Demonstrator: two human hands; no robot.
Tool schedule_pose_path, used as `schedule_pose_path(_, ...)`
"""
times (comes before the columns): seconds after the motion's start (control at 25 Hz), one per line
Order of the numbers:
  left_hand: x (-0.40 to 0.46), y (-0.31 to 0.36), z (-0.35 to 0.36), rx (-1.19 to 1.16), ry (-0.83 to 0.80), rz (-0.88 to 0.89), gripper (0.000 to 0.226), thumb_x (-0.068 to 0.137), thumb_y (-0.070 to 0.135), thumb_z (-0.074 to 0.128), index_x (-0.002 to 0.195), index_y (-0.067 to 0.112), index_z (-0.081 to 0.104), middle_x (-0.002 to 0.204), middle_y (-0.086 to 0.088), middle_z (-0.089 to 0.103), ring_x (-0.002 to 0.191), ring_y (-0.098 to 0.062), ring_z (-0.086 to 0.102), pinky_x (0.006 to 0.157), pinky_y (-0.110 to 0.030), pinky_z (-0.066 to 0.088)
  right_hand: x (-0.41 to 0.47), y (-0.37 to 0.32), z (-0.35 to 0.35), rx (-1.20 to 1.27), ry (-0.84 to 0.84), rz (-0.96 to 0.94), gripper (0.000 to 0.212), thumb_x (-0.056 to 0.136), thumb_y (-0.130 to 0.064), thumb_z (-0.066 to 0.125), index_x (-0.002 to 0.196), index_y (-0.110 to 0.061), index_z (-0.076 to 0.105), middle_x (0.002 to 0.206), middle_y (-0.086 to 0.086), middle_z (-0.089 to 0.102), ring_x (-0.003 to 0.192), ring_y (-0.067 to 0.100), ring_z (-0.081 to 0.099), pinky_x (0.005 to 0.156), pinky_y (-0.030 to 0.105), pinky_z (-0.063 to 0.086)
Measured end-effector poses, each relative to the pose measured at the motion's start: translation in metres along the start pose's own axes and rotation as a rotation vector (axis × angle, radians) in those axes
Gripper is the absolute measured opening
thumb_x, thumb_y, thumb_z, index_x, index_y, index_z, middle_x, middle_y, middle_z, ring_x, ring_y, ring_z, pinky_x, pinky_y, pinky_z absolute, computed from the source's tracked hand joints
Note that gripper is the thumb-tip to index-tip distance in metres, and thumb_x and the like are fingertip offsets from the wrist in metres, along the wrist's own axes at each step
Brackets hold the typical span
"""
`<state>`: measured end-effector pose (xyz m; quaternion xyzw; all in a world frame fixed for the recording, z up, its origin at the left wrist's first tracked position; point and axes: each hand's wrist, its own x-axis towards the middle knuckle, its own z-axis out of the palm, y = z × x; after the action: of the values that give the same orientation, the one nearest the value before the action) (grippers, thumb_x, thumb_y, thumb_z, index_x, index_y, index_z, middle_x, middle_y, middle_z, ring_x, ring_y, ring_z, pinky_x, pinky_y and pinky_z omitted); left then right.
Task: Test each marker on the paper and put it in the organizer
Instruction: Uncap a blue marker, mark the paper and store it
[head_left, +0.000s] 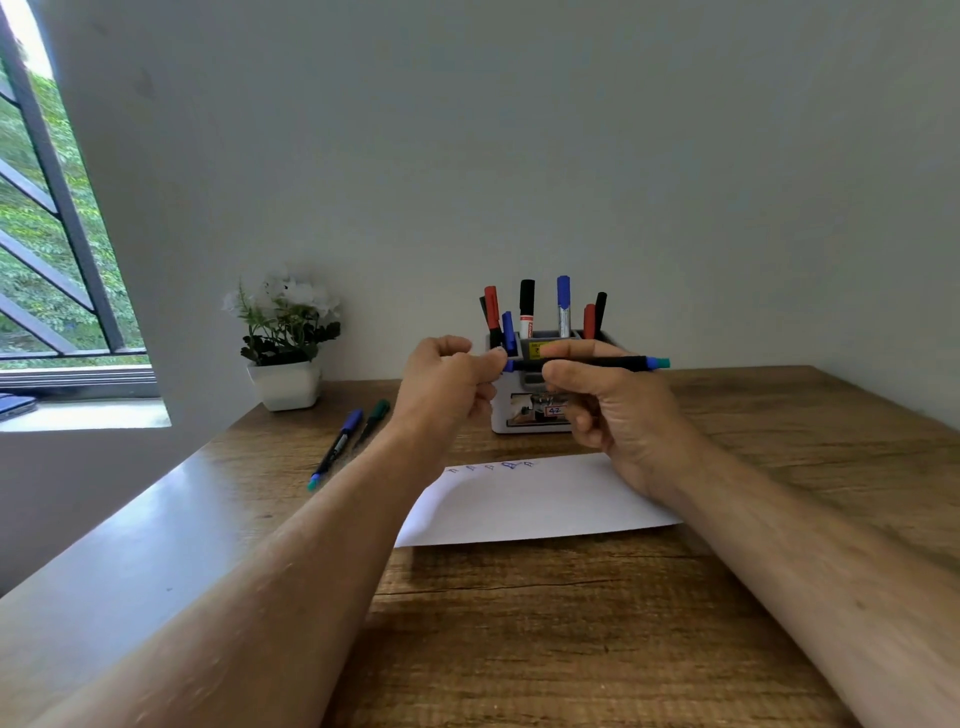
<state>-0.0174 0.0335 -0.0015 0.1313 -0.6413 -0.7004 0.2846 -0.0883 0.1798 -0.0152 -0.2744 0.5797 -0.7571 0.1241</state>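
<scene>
A slim black marker with a teal end cap (597, 363) is held level above the far edge of the white paper sheet (540, 506), in front of the grey desk organizer (524, 415). The barrel is gripped by the right hand (618, 410), while the blue end is pinched by the left hand (447, 384), probably for capping or uncapping. Two more markers (348, 441) lie near the wooden desk's (571, 623) left edge, seemingly awaiting testing.

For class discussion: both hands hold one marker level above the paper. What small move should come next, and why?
Probably pull the blue cap off with the left hand: the right hand steadies the marker, which looks capped, above the paper.
</scene>
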Motion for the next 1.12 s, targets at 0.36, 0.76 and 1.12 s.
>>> schedule_pose_path(0.36, 0.005, -0.004, -0.004, -0.211, 0.076, -0.061, 0.037, 0.087, 0.019, 0.069, 0.119, 0.004, 0.058, 0.077, -0.012, 0.07, 0.055, -0.013, 0.062, 0.054, -0.023, 0.057, -0.003, -0.002, 0.005, -0.012, 0.039, -0.018, 0.008, 0.092, -0.019, 0.062, 0.099, -0.017, 0.066, 0.092, 0.01, 0.077, 0.047, 0.017, 0.057, 0.037, 0.02, 0.035)
schedule_pose_path(0.76, 0.004, -0.006, 0.001, -0.288, 0.187, -0.061, 0.03, 0.09, 0.012, 0.065, 0.118, 0.008, 0.056, 0.096, -0.016, 0.071, 0.073, -0.017, 0.069, 0.062, -0.026, 0.057, -0.007, 0.004, 0.012, -0.493, 0.145, -0.25, 0.022, 0.092, -0.033, 0.065, 0.089, -0.012, 0.071, 0.067, 0.005, 0.071, 0.042, -0.004, 0.056, 0.057, 0.017, 0.038)
schedule_pose_path(1.12, -0.002, -0.005, 0.01, -0.322, 0.192, -0.022, 0.027, 0.091, 0.008, 0.063, 0.115, 0.012, 0.053, 0.103, -0.016, 0.067, 0.078, -0.017, 0.07, 0.065, -0.027, 0.057, -0.011, -0.002, 0.015, -0.312, 0.161, -0.061, 0.03, 0.091, -0.038, 0.064, 0.081, -0.011, 0.07, 0.061, 0.007, 0.068, 0.036, 0.01, 0.043, 0.034, 0.017, 0.033)
